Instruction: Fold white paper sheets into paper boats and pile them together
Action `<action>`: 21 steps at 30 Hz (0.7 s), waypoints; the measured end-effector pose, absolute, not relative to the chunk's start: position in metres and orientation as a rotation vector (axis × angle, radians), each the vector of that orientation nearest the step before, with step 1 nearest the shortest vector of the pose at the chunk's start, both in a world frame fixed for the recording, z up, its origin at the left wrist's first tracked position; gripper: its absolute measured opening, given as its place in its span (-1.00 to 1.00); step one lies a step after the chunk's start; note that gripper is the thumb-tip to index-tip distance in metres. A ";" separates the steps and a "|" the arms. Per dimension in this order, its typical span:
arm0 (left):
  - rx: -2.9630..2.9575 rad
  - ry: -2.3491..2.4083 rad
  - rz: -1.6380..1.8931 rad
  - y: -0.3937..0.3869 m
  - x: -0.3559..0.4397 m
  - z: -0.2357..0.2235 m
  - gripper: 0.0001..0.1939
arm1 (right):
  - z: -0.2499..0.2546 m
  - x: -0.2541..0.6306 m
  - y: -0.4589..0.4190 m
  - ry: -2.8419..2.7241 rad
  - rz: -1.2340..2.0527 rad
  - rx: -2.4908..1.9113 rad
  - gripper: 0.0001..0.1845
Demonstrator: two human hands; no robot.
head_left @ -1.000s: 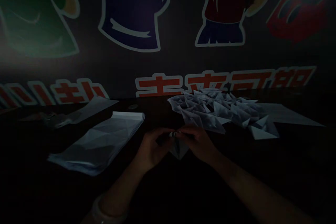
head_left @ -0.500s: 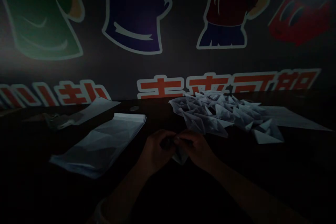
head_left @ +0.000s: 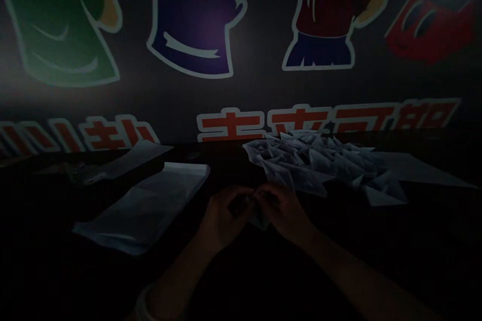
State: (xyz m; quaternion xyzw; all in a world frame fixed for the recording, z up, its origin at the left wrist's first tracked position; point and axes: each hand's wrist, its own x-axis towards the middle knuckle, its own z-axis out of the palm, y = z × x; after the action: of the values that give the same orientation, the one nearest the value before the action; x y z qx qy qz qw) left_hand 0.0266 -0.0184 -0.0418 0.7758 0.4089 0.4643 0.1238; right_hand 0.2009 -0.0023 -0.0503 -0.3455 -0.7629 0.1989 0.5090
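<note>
In the dim middle of the head view, my left hand (head_left: 225, 215) and my right hand (head_left: 284, 213) meet with their fingertips together. Both are closed on a small folded paper (head_left: 259, 220), whose pale pointed lower end shows below the fingers. Its upper part is hidden behind them. Beyond my right hand lies a pile of folded paper boats (head_left: 301, 160), white and pointed. To the left of my left hand is a stack of white paper sheets (head_left: 139, 205), creased and lying flat.
A loose white sheet (head_left: 139, 155) and a crumpled clear plastic piece (head_left: 85, 174) lie at the back left. Another sheet (head_left: 422, 170) extends out from the pile on the right. Behind the dark table stands a wall (head_left: 259, 60) with cartoon figures and large red characters.
The view has grown darker. My fingertips have shifted slightly on the folded paper, and its lower point sits a little higher. The stack and the pile have not moved.
</note>
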 end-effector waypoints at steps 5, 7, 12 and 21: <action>2.158 1.149 1.503 -0.017 0.024 -0.038 -0.83 | -0.050 0.207 0.004 -1.724 0.519 -0.933 -0.85; 2.133 1.140 1.529 -0.016 0.023 -0.037 -0.82 | -0.050 0.209 0.005 -1.705 0.512 -0.940 -0.85; 2.154 1.122 1.515 -0.014 0.021 -0.037 -0.80 | -0.051 0.210 0.006 -1.745 0.444 -0.878 -0.86; 1.859 1.406 1.560 -0.007 0.014 -0.033 -0.87 | -0.047 0.215 0.008 -1.683 0.571 -0.837 -0.82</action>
State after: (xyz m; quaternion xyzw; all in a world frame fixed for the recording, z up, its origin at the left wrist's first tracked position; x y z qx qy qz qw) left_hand 0.0140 -0.0073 -0.0330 0.6534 0.4942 0.5483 0.1677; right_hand 0.2152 0.0081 -0.0468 -0.3546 -0.7125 0.2416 0.5552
